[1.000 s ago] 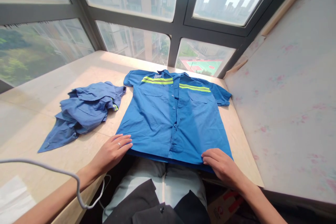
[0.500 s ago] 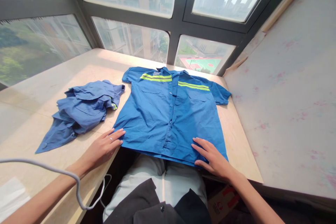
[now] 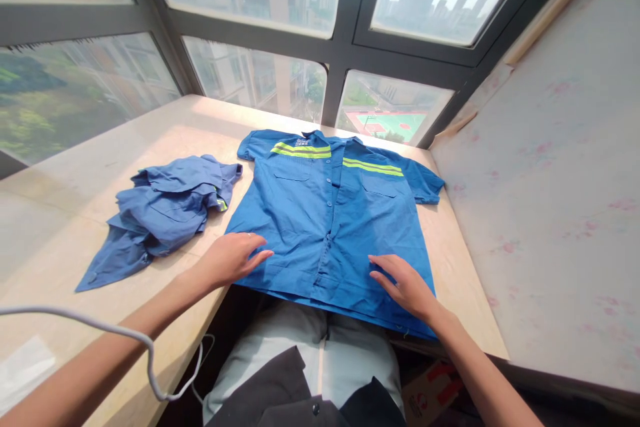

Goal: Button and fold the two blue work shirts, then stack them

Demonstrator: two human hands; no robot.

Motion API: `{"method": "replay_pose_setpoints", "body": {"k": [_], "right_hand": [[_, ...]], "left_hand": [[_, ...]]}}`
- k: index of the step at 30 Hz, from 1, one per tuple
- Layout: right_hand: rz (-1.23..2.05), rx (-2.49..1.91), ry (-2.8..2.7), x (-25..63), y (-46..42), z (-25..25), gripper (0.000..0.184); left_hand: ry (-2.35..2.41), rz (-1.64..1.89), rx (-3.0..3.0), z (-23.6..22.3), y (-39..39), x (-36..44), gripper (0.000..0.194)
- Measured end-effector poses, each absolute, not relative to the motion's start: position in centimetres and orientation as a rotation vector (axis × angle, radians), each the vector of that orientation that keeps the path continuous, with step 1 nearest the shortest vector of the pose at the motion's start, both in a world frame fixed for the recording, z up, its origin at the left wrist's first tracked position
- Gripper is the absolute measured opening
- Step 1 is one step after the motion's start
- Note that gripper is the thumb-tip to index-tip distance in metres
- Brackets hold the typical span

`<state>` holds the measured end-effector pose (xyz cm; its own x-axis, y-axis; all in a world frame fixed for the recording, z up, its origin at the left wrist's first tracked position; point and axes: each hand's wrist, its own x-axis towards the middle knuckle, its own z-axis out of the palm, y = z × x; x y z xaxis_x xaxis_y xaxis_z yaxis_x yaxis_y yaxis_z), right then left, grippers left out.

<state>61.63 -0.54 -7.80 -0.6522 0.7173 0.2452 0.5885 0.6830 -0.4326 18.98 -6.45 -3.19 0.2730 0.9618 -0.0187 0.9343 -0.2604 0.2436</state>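
A blue short-sleeved work shirt (image 3: 295,213) lies spread face up, its collar toward the window and its hem at the near edge. Yellow-green reflective stripes cross its chest, and buttons run down the front. My left hand (image 3: 243,257) is over the shirt's lower left part, fingers apart and holding nothing. Over the lower right part is my right hand (image 3: 403,283), also open, with its fingers loosely bent. Whether either hand touches the cloth I cannot tell. To the left lies a second blue shirt (image 3: 170,207), crumpled, with a bit of reflective stripe showing.
The pale sill top (image 3: 165,120) carries both shirts and meets grey window frames (image 3: 280,30) at the back. A flowered wall (image 3: 550,180) bounds the right side. A grey-white cable (image 3: 149,360) loops at lower left, near a white paper (image 3: 25,370). Below right is a paper bag (image 3: 425,393).
My left hand has moved right and up from the shirt's lower left corner to over the cloth. My right hand has shifted slightly, its fingers more bent. The view has tilted a little.
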Motion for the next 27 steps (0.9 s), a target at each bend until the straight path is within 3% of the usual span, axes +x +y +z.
{"method": "replay_pose_setpoints", "body": {"k": [6, 11, 16, 22, 27], "right_hand": [[0.613, -0.94, -2.282, 54.4, 4.6, -6.5, 0.036], [0.568, -1.006, -2.331, 50.5, 10.9, -6.9, 0.043], [0.434, -1.058, -2.662, 50.1, 15.6, -8.2, 0.057], [0.242, -0.927, -2.841, 50.7, 16.7, -7.9, 0.036], [0.17, -0.789, -2.761, 52.0, 16.8, -7.3, 0.027]], "left_hand": [[1.567, 0.667, 2.055, -4.6, 3.7, 27.1, 0.034], [1.74, 0.608, 2.111, -6.9, 9.9, 30.9, 0.029], [1.766, 0.684, 2.286, -9.6, 11.0, 31.0, 0.026], [1.649, 0.842, 2.379, -10.9, 10.5, 30.5, 0.023], [1.66, 0.751, 2.339, -10.5, 10.4, 30.7, 0.027]]}}
